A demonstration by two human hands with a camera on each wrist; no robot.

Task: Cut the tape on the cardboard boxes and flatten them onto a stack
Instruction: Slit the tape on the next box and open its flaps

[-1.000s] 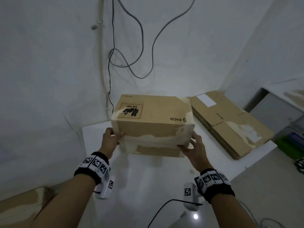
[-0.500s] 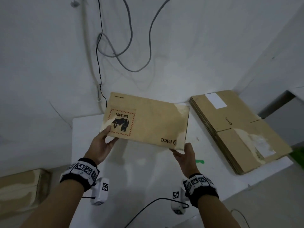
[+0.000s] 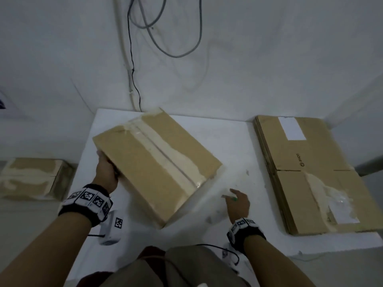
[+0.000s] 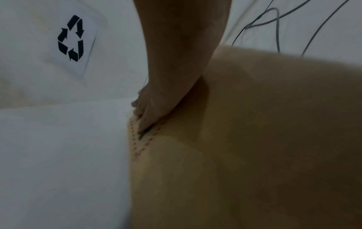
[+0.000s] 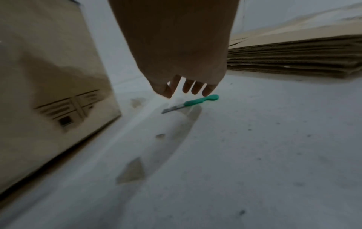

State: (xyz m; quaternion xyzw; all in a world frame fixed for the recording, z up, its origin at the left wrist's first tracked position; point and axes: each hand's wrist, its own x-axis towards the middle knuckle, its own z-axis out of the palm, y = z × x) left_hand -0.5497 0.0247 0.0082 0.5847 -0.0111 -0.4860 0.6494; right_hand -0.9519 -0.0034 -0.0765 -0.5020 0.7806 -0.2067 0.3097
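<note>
A brown cardboard box [image 3: 145,170] lies on the white table [image 3: 234,141], turned at an angle, with its pale taped seam [image 3: 165,154] facing up. My left hand [image 3: 104,164] presses flat against the box's left side; in the left wrist view its straight fingers [image 4: 145,114] lie along the cardboard [image 4: 254,139]. My right hand [image 3: 231,195] hovers open just right of the box. Its fingertips [image 5: 195,89] hang over a green-handled knife [image 5: 197,102] that lies on the table. Whether they touch it is unclear.
A stack of flattened boxes [image 3: 306,172] fills the table's right side [image 5: 293,58]. Another taped box [image 3: 31,179] sits lower, off the table's left. Cables [image 3: 132,59] hang down the wall behind. Small tape scraps [image 5: 131,172] lie on the table.
The box was turned over from held up in both hands to lying seam-up on the table. My right hand let go of it and moved right, over the knife.
</note>
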